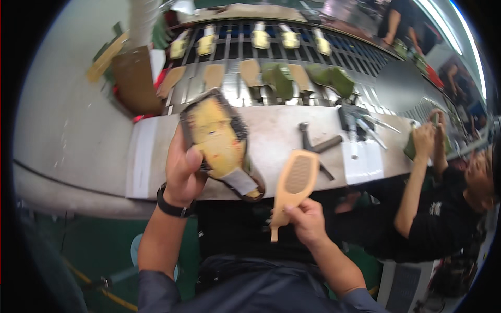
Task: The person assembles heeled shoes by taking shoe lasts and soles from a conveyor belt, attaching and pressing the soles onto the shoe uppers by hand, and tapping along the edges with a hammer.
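Gripping a shoe (222,141) sole-up, the left hand (182,175) has fingers wrapped around its side, thumb on the yellow bottom, above the near edge of the workbench (282,133). Right hand (308,221) pinches the narrow heel end of a tan insole (295,182), fingers closed on it, just right of the shoe, not touching. Hammer (318,146) lies on the bench behind. Another person's hands (430,138) work at far right.
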A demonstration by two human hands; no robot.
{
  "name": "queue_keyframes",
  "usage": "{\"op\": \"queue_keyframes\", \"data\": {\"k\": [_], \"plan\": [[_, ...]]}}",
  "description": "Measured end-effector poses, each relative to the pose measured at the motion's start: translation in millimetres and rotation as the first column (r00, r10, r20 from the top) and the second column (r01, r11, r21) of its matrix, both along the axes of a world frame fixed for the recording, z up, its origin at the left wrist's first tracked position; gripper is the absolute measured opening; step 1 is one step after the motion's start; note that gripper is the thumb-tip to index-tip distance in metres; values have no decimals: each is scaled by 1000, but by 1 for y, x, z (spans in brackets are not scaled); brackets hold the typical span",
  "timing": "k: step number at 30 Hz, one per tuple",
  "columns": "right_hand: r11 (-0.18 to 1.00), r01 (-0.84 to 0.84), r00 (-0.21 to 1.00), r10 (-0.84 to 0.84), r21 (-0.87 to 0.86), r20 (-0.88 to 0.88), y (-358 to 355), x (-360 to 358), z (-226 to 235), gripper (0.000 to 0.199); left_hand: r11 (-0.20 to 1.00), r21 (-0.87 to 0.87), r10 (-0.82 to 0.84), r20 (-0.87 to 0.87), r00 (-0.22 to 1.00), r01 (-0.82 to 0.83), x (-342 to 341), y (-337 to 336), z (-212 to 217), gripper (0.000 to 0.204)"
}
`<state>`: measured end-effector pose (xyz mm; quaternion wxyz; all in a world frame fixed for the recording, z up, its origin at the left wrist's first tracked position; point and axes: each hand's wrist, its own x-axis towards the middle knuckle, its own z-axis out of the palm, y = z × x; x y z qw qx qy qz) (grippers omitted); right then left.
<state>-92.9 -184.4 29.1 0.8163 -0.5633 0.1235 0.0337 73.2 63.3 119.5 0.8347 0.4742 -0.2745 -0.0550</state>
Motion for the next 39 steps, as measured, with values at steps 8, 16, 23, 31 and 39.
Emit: {"op": "queue_keyframes", "data": {"k": [8, 16, 23, 31, 39], "plan": [[971, -238, 895, 227, -22, 385, 47, 27, 95, 41, 999, 33, 14, -58, 998, -12, -21, -6, 58, 65], [935, -349, 877, 349, -62, 330, 72, 50, 109, 27, 988, 58, -138, -92, 986, 144, -27, 0, 56, 63], [861, -387, 799, 492, -331, 346, 68, 53, 106, 41, 989, 120, -84, -75, 994, 92, -37, 5, 65, 98], [868, -339, 812, 465, -363, 353, 72, 48, 112, 38, 986, 129, -105, -30, 994, 109, -37, 8, 56, 89], [934, -219, 847, 326, -282, 421, 81, 48, 113, 21, 985, 128, -111, -25, 993, 114, -37, 11, 57, 87]]}}
